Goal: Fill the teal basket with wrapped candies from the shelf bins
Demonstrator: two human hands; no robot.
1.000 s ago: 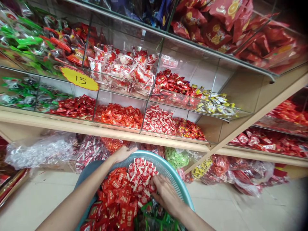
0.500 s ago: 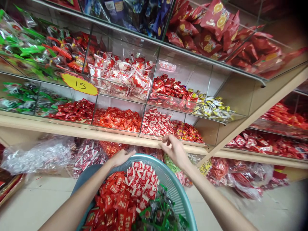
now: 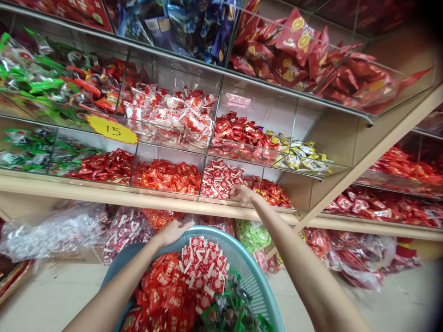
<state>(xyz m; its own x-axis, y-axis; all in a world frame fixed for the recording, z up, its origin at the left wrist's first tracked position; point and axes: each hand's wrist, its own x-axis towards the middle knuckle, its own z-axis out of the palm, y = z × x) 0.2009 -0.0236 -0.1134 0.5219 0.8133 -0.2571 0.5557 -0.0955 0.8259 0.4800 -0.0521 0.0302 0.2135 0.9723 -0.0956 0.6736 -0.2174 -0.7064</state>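
A teal plastic basket [image 3: 254, 267] holds red wrapped candies [image 3: 166, 290], small red-and-white wrapped candies [image 3: 204, 265] and green-and-dark wrapped candies [image 3: 230, 306]. At its far rim, my left hand [image 3: 175, 232] is closed on the edge, thumb along the top and fingers partly hidden. My right hand [image 3: 243, 194] reaches over the lower shelf's front edge into a bin of the same red-and-white candies [image 3: 221, 177]. Its fingers are loosely bent and apart, touching or just above the pile, with no candy visible in them.
Clear dividers split the wooden shelf [image 3: 138, 197] into candy bins. A yellow tag [image 3: 112, 129] reading 15 hangs at the left. Plastic bags of candy [image 3: 129, 233] lie below the shelf, and a slanting wooden panel [image 3: 374, 152] stands at the right.
My right hand has moved forward and slightly up from the shelf's front edge into the red-and-white candy bin. My left hand stays on the basket rim.
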